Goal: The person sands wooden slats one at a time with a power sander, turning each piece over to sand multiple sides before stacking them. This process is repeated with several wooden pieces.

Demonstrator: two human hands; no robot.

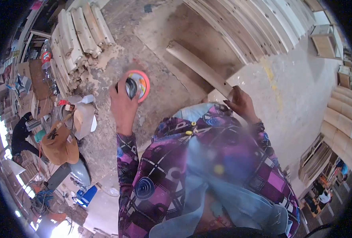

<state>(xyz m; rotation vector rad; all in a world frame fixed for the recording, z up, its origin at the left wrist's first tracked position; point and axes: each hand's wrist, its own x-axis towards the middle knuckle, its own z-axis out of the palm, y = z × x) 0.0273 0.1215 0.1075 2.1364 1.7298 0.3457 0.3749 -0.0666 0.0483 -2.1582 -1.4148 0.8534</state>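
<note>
My left hand (124, 107) is closed around a round, tin-like thing (142, 84) with an orange-red rim and a printed label. Its exact kind is not clear, and my palm and fingers cover part of it. It is over the worn, stained worktop (160, 87). On the other side, my right hand (242, 104) grips the near end of a long, slightly curved wooden slat (200, 67), which slants away toward the upper left. A dark hole shows near the gripped end.
Many wooden slats (259, 23) lie side by side at the upper right. A second wood stack (78, 33) sits at the upper left, near a plastic bottle (46, 59). An orange-brown cap (59, 144) hangs at left. Another person (23, 137) is beyond it.
</note>
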